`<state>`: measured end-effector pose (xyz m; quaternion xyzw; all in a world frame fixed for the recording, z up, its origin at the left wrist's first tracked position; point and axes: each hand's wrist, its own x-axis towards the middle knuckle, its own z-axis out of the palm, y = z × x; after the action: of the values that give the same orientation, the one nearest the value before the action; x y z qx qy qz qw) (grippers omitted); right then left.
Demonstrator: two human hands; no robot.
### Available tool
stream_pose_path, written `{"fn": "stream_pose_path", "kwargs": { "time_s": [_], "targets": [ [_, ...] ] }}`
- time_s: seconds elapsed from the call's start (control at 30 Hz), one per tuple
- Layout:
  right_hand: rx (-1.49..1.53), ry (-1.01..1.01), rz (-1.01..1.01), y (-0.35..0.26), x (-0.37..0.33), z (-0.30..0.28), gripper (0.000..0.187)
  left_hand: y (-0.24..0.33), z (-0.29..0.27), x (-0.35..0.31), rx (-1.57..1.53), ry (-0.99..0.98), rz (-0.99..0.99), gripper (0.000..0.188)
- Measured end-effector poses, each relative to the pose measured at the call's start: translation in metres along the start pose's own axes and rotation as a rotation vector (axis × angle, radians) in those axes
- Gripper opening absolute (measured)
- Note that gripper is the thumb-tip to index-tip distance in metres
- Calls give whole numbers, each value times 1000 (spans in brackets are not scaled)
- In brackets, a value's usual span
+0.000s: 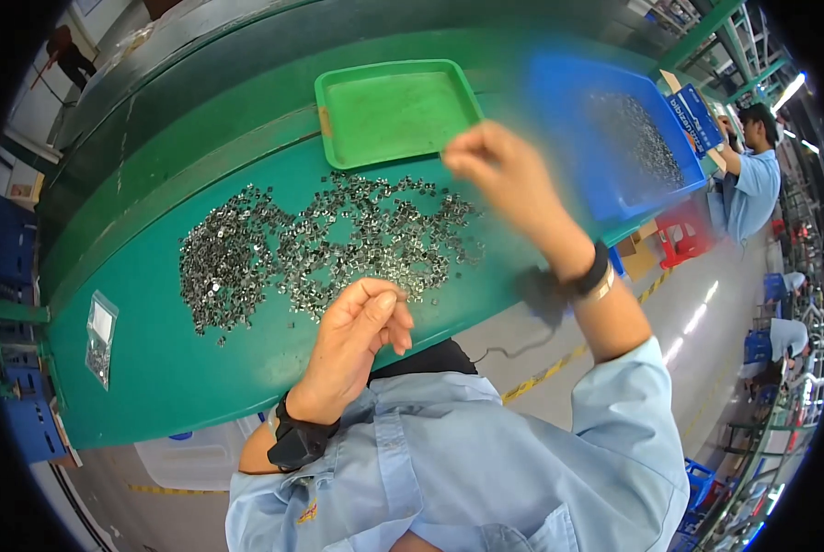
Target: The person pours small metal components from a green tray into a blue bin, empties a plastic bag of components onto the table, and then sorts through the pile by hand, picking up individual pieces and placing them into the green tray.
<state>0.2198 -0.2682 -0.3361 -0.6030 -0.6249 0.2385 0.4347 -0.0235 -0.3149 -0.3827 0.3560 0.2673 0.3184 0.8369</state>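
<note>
Many small dark and silvery square metal parts [366, 230] lie spread over the green tabletop. A denser heap of them [219, 262] is on the left. My left hand [352, 331] is over the near edge of the spread, thumb against curled fingers; whatever sits in the pinch is too small to make out. My right hand [502, 170] is raised by the near right corner of a green tray [338, 152], its thumb and fingertips close together. Any part between those fingertips is hidden. The tray's inside shows bare green plastic.
At the right stands a blue bin [573, 120] with many small metal parts inside. A clear plastic bag [99, 340] of small parts lies on the left of the green table [154, 377]. A co-worker in light blue [754, 189] is at the far right, near a red stool [680, 235].
</note>
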Motion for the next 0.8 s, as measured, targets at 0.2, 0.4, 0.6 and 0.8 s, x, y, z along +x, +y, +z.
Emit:
{"fn": "stream_pose_path", "kwargs": {
  "time_s": [0.2,0.4,0.6,0.8],
  "targets": [
    [-230,-37,35,42,49,-8,16,-3,-1,1,18,6,-1,16],
    [-246,-124,21,57,5,-38,16,-4,0,1,25,9,43,15],
    [-426,-234,-66,62,-33,-42,15,-3,9,2,27,18,50,15],
    [-332,-182,-128,45,-47,-38,14,-7,12,1,33,-22,27,16]
  ]
}}
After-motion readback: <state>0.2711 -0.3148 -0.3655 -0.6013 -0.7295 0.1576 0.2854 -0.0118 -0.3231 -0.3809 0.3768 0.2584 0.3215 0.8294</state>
